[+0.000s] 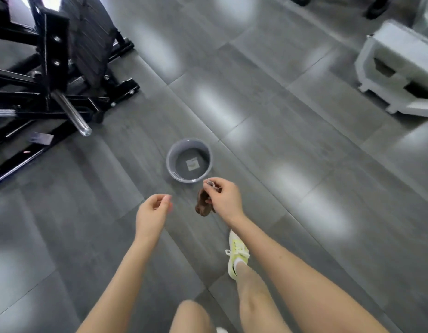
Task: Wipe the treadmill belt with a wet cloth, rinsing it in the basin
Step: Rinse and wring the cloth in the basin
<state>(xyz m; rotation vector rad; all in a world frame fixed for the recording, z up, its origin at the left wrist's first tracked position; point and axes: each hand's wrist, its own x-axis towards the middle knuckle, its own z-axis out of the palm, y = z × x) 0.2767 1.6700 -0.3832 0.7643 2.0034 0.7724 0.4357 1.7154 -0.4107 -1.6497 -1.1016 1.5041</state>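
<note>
Your right hand (223, 198) has its fingers curled round a bunched brown cloth (203, 205), which hangs below the palm. The fingertips also pinch a small white loop (211, 184); I can't tell what it is. Your left hand (155, 207) is loosely curled and holds nothing. The grey basin (174, 156) sits on the floor just beyond the right hand's fingertips. The treadmill belt is not in view.

Risks:
- The cloth is held short of the basin rim, not over it. Let go now and it likely lands on the tile beside the basin.
- The grip is loose and shared with the loop, so the cloth could slip out before you reach.
- If the cloth is wet, it will drip on the glossy tile, and your sneaker (237, 255) is planted right behind that hand — a slip hazard.
- The basin looks light, so a fast dunk or a nudged rim could tip or slide it. I can't tell if there is water in it; a label shows at the bottom.

Surface and room: the floor tiles (292, 111) are large, grey and shiny with light glare. A black weight machine (54, 56) with a chrome bar (72, 115) stands well off past the left hand. White foam packing (398, 56) sits far out past the right hand.
</note>
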